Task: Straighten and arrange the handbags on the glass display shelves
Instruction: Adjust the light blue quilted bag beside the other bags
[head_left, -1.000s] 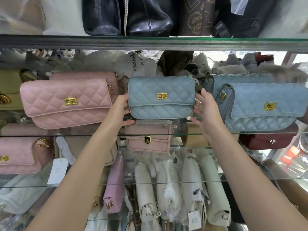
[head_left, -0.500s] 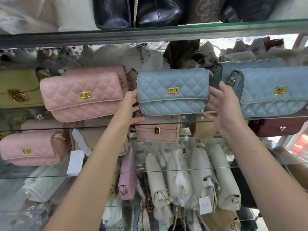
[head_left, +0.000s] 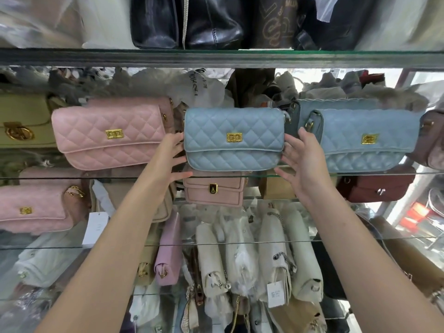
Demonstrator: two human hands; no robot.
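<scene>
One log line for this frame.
step: straightening | left hand: open, at left end of centre blue bag | right hand: open, at its right end | bag: upright on glass shelf

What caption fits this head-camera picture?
Left hand and right hand flank a blue quilted handbag on the glass shelf, between a pink handbag and a second blue bag.

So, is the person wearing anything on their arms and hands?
No. The left arm and right arm are bare to the picture's edge: no sleeves, no watch. The left hand and right hand show no gloves or rings.
</scene>
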